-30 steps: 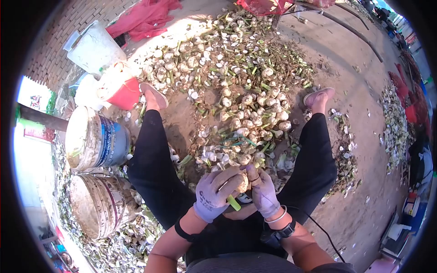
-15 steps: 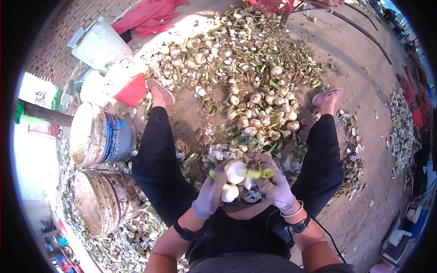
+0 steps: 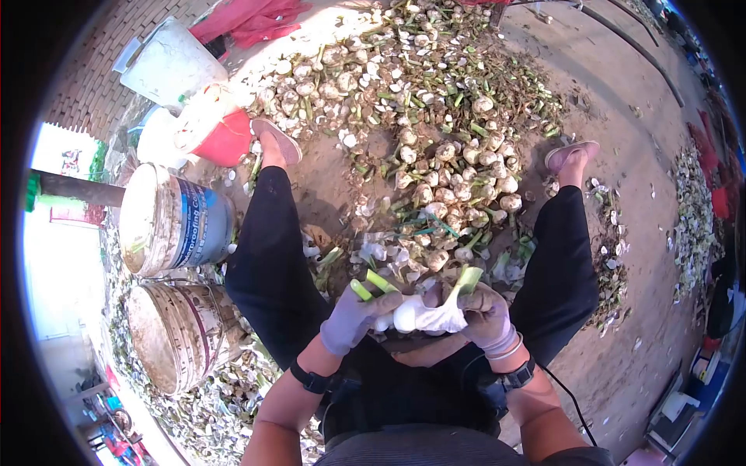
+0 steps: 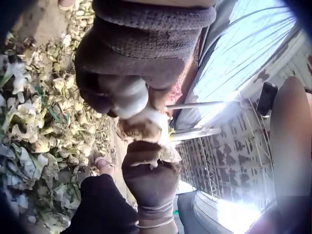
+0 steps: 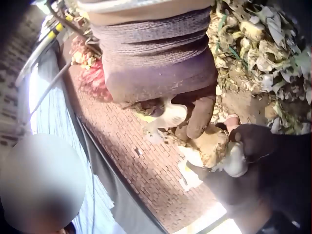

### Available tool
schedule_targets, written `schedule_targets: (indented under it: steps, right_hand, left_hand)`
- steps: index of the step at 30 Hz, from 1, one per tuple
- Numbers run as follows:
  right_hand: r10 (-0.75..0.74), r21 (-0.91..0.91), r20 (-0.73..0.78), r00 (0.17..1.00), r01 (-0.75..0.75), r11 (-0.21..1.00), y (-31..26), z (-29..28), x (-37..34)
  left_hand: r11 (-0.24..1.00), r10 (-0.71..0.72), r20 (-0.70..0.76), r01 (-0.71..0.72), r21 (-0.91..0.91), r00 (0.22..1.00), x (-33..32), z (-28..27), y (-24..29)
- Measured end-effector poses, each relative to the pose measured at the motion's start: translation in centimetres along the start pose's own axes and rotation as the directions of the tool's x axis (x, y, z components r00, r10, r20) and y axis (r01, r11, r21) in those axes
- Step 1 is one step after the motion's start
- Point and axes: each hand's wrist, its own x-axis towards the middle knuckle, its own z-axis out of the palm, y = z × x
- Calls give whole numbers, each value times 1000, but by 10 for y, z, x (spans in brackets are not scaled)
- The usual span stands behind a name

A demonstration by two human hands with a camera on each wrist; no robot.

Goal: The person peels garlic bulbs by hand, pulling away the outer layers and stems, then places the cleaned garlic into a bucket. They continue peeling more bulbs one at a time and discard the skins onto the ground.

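Observation:
Both hands are gloved and close together above the lap. The left hand (image 3: 350, 317) grips garlic with two cut green stems (image 3: 371, 284) beside its fingers; its curled fingers surround a smooth white bulb (image 4: 130, 101) in the left wrist view. Between the hands lies a white garlic bulb (image 3: 406, 315), its pale skin spread toward the right. The right hand (image 3: 488, 317) pinches that skin and its thick green stem (image 3: 468, 281). A brownish root end (image 5: 212, 145) shows between the hands in the right wrist view. How many bulbs are held is unclear.
Garlic bulbs (image 3: 458, 186) and trimmings cover the ground between the feet. At the left stand a blue-labelled bucket (image 3: 203, 224), a dirty white bucket (image 3: 175, 335), a red bucket (image 3: 225, 138) and a tall white bin (image 3: 172, 68). Black trouser legs flank the hands.
The hands, first close around one bulb, have moved apart with white garlic showing between them. The right hand's green stem has swung from sideways to upward. The head view has shifted slightly.

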Motion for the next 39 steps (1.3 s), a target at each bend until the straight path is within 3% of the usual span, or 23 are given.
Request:
schedule_targets:
  steps: [2,4,6,7,8,9,10,12,18,19,22,23,25,27,28,29,30,31,32,36,37,38,39]
  right_hand:
    - [189,-115,-201,961,-215,970,-10,6,-12]
    - [130,577,249,960,-255,776,-20,30,-13]
    - [257,506,196,947,-322,800,-27,15,-35]
    - [274,259,281,920,-348,901,-24,3,-36]
    - [313,-6,352,882,-332,943,-22,-6,-38]
    - [174,-734,347,921,152,662,-38,17,-15]
    - [29,-963,137,990,126,239,-40,31,-17]
    - [-174,-907,15,985,87,412,-32,35,-3]
    - [-340,-928,142,930,245,283,-15,32,12]
    - [-308,-902,33,951,161,401,-19,34,10]
    - [-227,-945,-142,963,-64,320,-19,3,12]
    - [-228,-945,-141,963,-63,320,-14,-14,11]
    - [53,-964,-222,974,-211,-160,-2,-46,13]
    - [166,-929,-235,958,-172,-327,11,-55,9]
    - [270,-867,-275,923,-116,-485,19,-57,8]
    - [273,-943,-91,958,5,-333,26,-63,8]
    - [281,-946,-73,957,23,-323,26,-45,18]
    - [262,-901,-73,962,-176,397,18,-10,31]
    - [261,-349,-96,961,-278,895,13,18,40]
    - [259,-246,-23,965,-257,934,11,63,68]
    - [383,-119,33,923,-377,919,6,66,67]
    - [492,2,106,864,-495,869,5,67,66]
    - [368,81,118,922,-379,922,6,64,57]
  left_hand:
    - [979,16,125,10,-202,992,-1,-3,1]
    - [849,-63,196,156,-504,979,2,-20,-15]
    - [960,271,32,-268,-81,962,5,-27,-30]
    - [906,310,6,-297,302,951,-4,-17,4]
    - [905,313,7,-300,302,950,-6,-15,9]
    - [936,310,-42,-297,188,950,-6,-12,11]
    - [954,298,-85,-293,71,951,-7,-9,13]
    - [943,329,-99,-321,86,939,-13,4,18]
    - [605,650,-51,-476,638,758,-27,19,28]
    - [584,662,-12,-506,634,749,-29,16,29]
    - [492,670,259,-677,547,696,-30,-2,29]
    - [641,590,183,-594,487,786,-38,-1,31]
    - [802,562,26,-553,226,827,-38,-14,5]
    - [847,431,-125,-448,-288,894,-45,-7,19]
    - [788,535,-74,-466,401,842,-37,-24,17]
    - [885,379,-147,-404,-231,914,-43,-29,8]
    - [594,225,-99,-217,-775,969,-46,-24,12]
    - [593,231,-113,-232,-771,966,-44,-23,11]
    - [676,212,-173,-272,-685,962,-43,-22,5]
    - [779,288,-140,-317,-542,947,-33,-23,-17]
    - [509,84,-150,-172,-844,985,-33,-26,-13]
    - [513,82,-155,-175,-840,984,-33,-28,-7]
    - [841,220,-312,-341,-420,924,-35,-31,-4]
